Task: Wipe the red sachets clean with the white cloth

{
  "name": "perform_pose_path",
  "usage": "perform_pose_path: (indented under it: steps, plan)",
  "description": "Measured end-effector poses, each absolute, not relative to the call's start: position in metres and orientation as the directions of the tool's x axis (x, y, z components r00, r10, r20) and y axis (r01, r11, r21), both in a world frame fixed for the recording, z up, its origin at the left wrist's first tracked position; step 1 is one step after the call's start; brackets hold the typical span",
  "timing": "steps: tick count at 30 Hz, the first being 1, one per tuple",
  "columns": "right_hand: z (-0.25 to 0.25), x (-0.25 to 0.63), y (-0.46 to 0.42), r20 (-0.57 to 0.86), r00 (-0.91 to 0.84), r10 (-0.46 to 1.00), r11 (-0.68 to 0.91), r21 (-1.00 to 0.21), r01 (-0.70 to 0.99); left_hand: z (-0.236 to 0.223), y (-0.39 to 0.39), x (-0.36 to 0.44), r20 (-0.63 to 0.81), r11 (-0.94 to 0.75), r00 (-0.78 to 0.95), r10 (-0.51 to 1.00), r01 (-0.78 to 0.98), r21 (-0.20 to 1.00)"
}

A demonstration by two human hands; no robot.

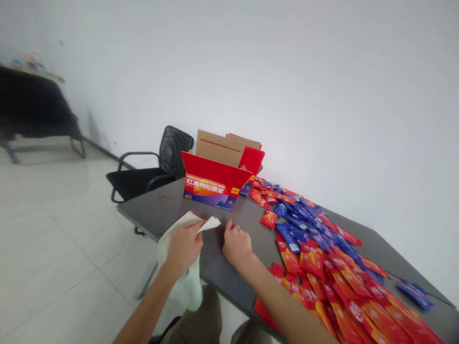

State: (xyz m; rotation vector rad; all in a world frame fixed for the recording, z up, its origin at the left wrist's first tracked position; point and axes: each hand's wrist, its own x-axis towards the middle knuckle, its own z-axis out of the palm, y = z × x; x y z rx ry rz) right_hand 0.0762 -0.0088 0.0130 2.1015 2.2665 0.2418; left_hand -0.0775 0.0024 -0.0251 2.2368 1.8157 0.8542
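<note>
My left hand point(184, 246) grips a white cloth point(190, 286) by its upper part, apparently letting the rest drape freely past the edge of the table point(247, 220). My right hand point(237, 246) is curled beside it, over the table; whether it holds anything I cannot tell. Ahead, a box point(211, 191) stands with flaps raised, probably for easy access, while packets point(311, 258) lie spread to my right, perhaps to stay within reach.

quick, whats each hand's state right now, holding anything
Left hand: closed, holding a white cloth.
Right hand: partly curled, no held object visible; open or closed cannot be told.
</note>
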Motion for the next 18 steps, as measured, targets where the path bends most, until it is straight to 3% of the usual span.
perform_pose_path:
  steps: [5, 9, 18]
  plan:
    - [0.022, 0.099, -0.005, 0.163, 0.003, 0.987, -0.001, -0.01, 1.0, -0.026, 0.003, -0.077, 0.327, -0.243, 0.096, 0.94, 0.861, 0.448]
    - [0.031, 0.128, 0.005, 0.11, 0.107, 0.988, -0.079, -0.235, 0.969, -0.025, 0.002, -0.077, 0.318, -0.236, 0.092, 0.944, 0.861, 0.45]
    - [-0.002, 0.173, 0.013, 0.074, 0.098, 0.992, -0.05, -0.491, 0.87, -0.025, 0.001, -0.075, 0.334, -0.24, 0.096, 0.938, 0.874, 0.423]
